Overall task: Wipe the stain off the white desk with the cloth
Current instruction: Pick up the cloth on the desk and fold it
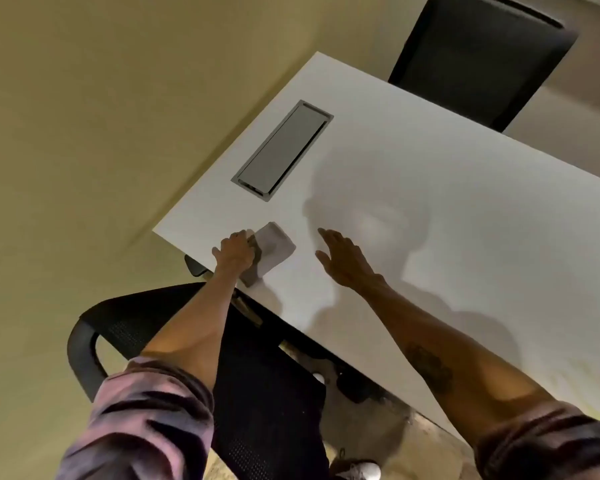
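A folded grey cloth (274, 247) lies flat on the white desk (430, 188) near its front left edge. My left hand (234, 252) rests on the cloth's left side with its fingers closed over it. To the right of the cloth, my right hand (342, 261) hovers over or rests on the desk top, fingers spread, holding nothing. A faint yellowish stain (596, 386) shows on the desk at the far right edge of the view. Shadows of my head and arms fall across the desk.
A grey cable hatch (283, 150) is set into the desk beyond the cloth. A black mesh chair (257, 393) stands below me against the desk's near edge. Another black chair (482, 53) stands at the far side. Beige floor lies to the left.
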`<control>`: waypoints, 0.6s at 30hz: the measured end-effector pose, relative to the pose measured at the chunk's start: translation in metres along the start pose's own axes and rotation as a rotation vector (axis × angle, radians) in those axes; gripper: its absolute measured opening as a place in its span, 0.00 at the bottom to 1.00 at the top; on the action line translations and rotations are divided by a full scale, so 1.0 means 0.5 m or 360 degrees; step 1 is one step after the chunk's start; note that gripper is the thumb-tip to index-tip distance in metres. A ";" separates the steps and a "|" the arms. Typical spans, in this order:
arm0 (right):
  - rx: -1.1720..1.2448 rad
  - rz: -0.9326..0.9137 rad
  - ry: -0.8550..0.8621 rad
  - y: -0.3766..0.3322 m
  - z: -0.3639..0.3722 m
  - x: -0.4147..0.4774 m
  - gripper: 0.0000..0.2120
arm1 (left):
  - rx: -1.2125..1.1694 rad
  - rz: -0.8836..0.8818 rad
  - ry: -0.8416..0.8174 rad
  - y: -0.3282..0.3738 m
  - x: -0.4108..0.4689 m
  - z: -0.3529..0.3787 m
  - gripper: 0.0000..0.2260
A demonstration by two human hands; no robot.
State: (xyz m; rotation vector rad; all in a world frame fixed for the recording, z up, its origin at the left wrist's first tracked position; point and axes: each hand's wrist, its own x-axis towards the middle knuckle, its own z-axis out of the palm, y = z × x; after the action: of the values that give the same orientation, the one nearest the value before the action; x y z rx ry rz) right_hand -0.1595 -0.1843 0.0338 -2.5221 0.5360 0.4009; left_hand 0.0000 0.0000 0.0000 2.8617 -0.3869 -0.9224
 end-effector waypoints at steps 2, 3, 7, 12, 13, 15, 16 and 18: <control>0.0014 -0.0014 -0.0056 -0.003 0.003 0.004 0.26 | -0.0006 -0.0040 -0.0040 -0.007 0.006 0.004 0.17; 0.0015 -0.0017 -0.0082 -0.001 0.010 0.007 0.26 | -0.0016 -0.0066 -0.0060 -0.011 0.011 0.009 0.17; 0.0001 -0.0010 -0.0207 0.009 0.026 0.018 0.26 | -0.0056 -0.0089 -0.0085 -0.021 0.026 0.016 0.16; 0.0008 0.0000 -0.0272 0.015 0.037 0.029 0.25 | -0.0130 -0.0110 -0.0078 -0.024 0.044 0.017 0.17; 0.0014 0.0003 -0.0273 0.017 0.039 0.031 0.26 | -0.0129 -0.0112 -0.0098 -0.024 0.047 0.015 0.18; 0.0020 0.0007 -0.0282 0.019 0.041 0.033 0.26 | -0.0116 -0.0125 -0.0126 -0.025 0.053 0.013 0.17; 0.0025 0.0004 -0.0283 0.021 0.043 0.034 0.26 | -0.0115 -0.0140 -0.0134 -0.024 0.056 0.012 0.17; 0.0030 0.0007 -0.0296 0.023 0.044 0.034 0.26 | -0.0143 -0.0166 -0.0148 -0.021 0.059 0.011 0.18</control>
State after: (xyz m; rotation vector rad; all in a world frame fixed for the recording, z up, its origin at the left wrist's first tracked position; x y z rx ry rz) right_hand -0.1535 -0.1864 0.0043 -2.4337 0.4712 0.6218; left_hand 0.0221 0.0019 -0.0229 2.7876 -0.2002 -1.0654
